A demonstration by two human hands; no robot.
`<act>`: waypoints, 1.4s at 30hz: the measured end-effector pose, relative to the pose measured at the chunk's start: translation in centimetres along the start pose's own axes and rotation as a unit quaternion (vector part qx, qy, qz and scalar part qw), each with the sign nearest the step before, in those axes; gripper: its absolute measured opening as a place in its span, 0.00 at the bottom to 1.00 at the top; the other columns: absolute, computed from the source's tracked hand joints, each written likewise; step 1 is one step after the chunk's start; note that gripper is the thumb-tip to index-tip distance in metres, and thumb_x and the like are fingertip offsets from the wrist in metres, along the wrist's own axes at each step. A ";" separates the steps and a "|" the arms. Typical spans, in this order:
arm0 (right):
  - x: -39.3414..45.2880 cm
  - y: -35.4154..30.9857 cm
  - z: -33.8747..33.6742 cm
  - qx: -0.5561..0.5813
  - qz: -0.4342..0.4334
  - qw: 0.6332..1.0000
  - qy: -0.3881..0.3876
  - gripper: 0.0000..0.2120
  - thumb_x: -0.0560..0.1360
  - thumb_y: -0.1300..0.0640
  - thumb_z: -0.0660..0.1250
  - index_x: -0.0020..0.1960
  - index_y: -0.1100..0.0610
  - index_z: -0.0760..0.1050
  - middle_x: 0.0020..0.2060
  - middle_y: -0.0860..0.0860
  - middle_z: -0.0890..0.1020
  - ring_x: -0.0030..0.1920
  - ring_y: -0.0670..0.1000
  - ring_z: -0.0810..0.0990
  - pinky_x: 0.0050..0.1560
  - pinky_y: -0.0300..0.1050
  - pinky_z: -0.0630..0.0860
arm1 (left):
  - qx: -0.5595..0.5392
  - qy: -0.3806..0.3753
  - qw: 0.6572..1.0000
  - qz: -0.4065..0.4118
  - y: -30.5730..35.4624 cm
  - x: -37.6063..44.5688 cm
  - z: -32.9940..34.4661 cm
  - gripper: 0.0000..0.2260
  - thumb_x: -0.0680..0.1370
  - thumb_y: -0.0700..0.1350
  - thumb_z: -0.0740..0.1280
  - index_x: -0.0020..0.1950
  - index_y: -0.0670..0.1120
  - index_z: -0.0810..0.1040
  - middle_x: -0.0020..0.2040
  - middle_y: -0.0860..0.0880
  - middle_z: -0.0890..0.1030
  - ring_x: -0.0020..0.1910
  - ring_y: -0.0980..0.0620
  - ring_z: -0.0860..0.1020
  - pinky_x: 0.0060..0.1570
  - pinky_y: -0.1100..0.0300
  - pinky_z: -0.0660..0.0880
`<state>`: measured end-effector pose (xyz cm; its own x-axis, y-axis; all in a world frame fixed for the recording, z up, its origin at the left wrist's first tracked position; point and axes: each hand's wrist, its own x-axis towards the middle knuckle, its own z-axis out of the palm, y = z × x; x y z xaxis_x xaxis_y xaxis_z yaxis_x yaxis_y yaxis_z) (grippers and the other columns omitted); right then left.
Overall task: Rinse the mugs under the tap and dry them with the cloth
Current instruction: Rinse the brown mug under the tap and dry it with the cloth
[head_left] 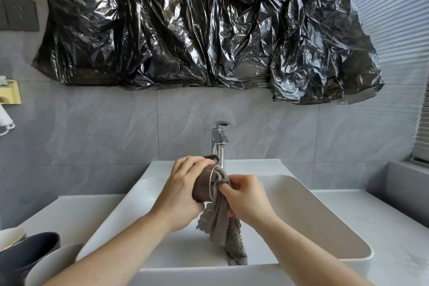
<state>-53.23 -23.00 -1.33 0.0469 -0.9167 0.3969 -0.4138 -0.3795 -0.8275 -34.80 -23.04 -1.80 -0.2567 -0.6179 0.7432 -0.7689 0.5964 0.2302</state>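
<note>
Our left hand [183, 187] grips a brown mug [204, 184] on its side at centre frame, while our right hand [247, 197] pinches the grey-brown cloth [222, 223] into its mouth. Both hang over the white sink [313, 223], just below the chrome tap [219, 140]. More mugs [30, 255] sit at the lower left.

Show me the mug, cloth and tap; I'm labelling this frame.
mug [203, 184], head view, on its brown side wall.
cloth [222, 225], head view, on the hanging part.
tap [219, 139], head view, on its chrome body.
</note>
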 end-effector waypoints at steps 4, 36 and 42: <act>0.4 0.0 0.0 0.147 0.105 0.984 -0.006 0.15 0.79 0.60 0.66 0.34 0.55 0.79 0.20 0.48 0.73 0.20 0.46 0.71 0.22 0.36 0.65 | -0.012 -0.017 1.000 0.008 0.4 0.0 0.4 0.41 0.61 0.34 0.74 0.73 0.53 0.73 0.68 0.62 0.71 0.69 0.58 0.66 0.68 0.76 0.58; 0.9 0.3 0.7 0.146 0.081 0.986 -0.009 0.14 0.80 0.65 0.61 0.38 0.58 0.78 0.22 0.48 0.73 0.20 0.46 0.71 0.23 0.35 0.65 | -0.012 -0.023 0.999 0.025 0.8 0.1 0.0 0.40 0.61 0.34 0.74 0.72 0.52 0.75 0.67 0.60 0.74 0.68 0.56 0.68 0.67 0.75 0.60; 0.3 -0.1 1.0 0.149 0.043 0.978 -0.140 0.11 0.76 0.70 0.58 0.42 0.61 0.76 0.33 0.52 0.76 0.33 0.48 0.75 0.33 0.37 0.70 | 0.006 -0.044 0.996 0.074 0.8 0.0 -0.2 0.42 0.61 0.32 0.75 0.74 0.51 0.74 0.69 0.58 0.73 0.72 0.55 0.68 0.71 0.71 0.61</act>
<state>-52.24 -23.39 -1.58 0.2882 -0.9292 0.2315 -0.1448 -0.2812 -0.9486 -35.33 -22.47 -1.52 -0.4180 -0.5670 0.7097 -0.7253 0.6787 0.1151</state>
